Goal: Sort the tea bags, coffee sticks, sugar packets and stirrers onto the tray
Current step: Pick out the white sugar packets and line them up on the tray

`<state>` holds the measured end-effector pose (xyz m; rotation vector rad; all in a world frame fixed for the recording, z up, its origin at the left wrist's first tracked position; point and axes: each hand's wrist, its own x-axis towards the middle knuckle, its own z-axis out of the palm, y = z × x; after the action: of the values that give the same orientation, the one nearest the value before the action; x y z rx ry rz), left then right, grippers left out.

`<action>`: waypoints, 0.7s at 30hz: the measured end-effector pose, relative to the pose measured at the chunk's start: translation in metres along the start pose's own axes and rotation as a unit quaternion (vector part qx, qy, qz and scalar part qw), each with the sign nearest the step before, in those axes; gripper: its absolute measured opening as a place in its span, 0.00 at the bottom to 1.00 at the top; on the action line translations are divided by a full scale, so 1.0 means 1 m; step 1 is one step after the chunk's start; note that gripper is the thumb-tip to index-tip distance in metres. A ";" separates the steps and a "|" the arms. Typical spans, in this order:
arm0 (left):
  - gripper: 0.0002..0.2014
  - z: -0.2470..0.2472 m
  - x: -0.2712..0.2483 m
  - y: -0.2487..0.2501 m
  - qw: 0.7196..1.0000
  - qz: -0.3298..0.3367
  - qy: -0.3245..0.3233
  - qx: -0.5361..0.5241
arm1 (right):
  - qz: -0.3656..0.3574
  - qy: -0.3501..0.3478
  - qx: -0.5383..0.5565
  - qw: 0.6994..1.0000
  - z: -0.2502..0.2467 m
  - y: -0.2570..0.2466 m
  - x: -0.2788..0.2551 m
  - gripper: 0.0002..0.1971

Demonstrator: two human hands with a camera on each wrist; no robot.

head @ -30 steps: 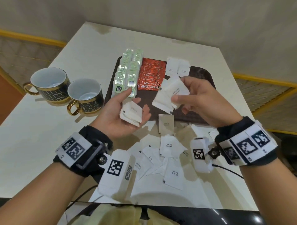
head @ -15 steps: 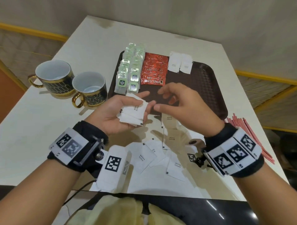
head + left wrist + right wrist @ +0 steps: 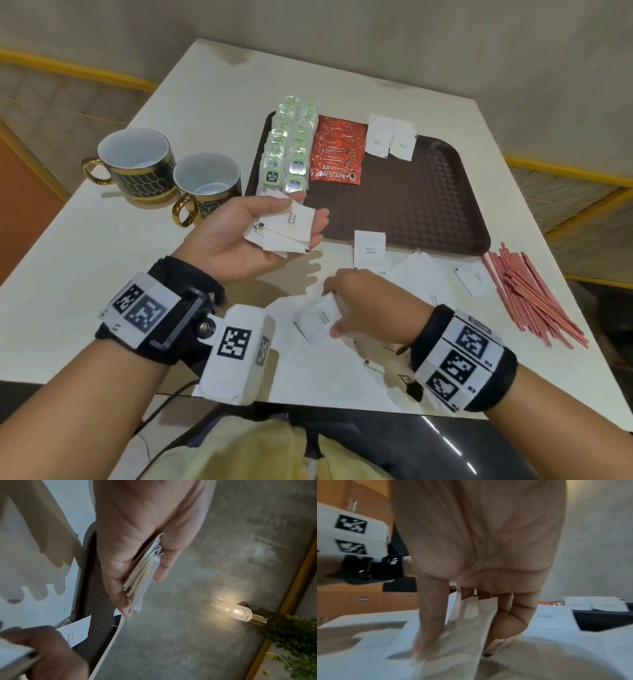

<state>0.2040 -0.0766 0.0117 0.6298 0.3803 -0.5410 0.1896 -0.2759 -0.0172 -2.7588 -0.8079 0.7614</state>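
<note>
White sugar packets (image 3: 286, 229) sit stacked in your left hand (image 3: 253, 236), palm up, thumb holding them so they stay tidy. Your right hand (image 3: 359, 305) pinches one more packet (image 3: 318, 317) off the near desk (image 3: 68, 260). Brown tray (image 3: 428, 205) waits farther away.

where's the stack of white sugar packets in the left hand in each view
Head: the stack of white paper sugar packets lies left of centre, in the upturned left hand.
Left wrist: the stack is seen edge-on at centre, between thumb and fingers.
Right wrist: not in it.
Shared landmark: the dark brown textured plastic tray.
</note>
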 end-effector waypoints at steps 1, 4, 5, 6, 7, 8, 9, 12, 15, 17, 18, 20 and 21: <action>0.25 0.000 -0.001 0.000 1.000 0.007 -0.009 0.017 | -0.003 0.022 0.019 1.000 -0.004 0.002 -0.001 0.18; 0.25 -0.002 -0.002 0.001 0.998 0.035 -0.021 0.050 | 0.011 0.110 0.091 0.990 -0.024 0.014 -0.006 0.10; 0.24 -0.003 -0.001 0.001 0.997 0.048 -0.018 0.056 | 0.024 0.145 0.139 0.979 -0.032 0.018 -0.009 0.08; 0.24 -0.004 0.001 0.002 0.996 0.060 -0.013 0.062 | 0.036 0.176 0.212 0.961 -0.041 0.022 -0.012 0.05; 0.23 -0.004 0.003 0.002 0.995 0.071 -0.006 0.067 | 0.044 0.201 0.302 0.931 -0.049 0.023 -0.015 0.02; 0.22 -0.004 0.007 0.001 0.994 0.079 0.004 0.070 | 0.048 0.219 0.390 0.893 -0.056 0.024 -0.018 0.03; 0.21 -0.003 0.010 0.001 0.994 0.082 0.013 0.071 | 0.045 0.227 0.464 0.855 -0.063 0.023 -0.020 0.05; 0.20 0.002 0.022 -0.007 0.996 0.056 0.009 0.070 | 0.018 0.222 0.576 0.786 -0.073 0.017 -0.020 0.07; 0.26 0.016 0.026 -0.016 0.995 0.014 -0.073 0.066 | 0.025 0.224 0.575 0.787 -0.072 0.009 -0.011 0.06; 0.32 0.026 0.027 -0.020 0.992 -0.006 -0.117 0.044 | 0.034 0.244 0.561 0.790 -0.068 0.004 -0.006 0.05; 0.31 0.030 0.027 -0.022 0.991 -0.007 -0.126 0.039 | 0.035 0.259 0.555 0.789 -0.066 0.003 -0.003 0.05; 0.23 0.034 0.029 -0.026 0.991 0.001 -0.124 0.052 | 0.038 0.289 0.538 0.791 -0.065 0.002 -0.001 0.04; 0.20 0.034 0.030 -0.027 0.990 0.004 -0.122 0.064 | 0.037 0.300 0.534 0.789 -0.066 0.002 -0.001 0.04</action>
<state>0.2179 -0.1276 0.0106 0.6797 0.1131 -0.6310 0.2239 -0.2795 0.0389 -1.7651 -0.0420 0.1649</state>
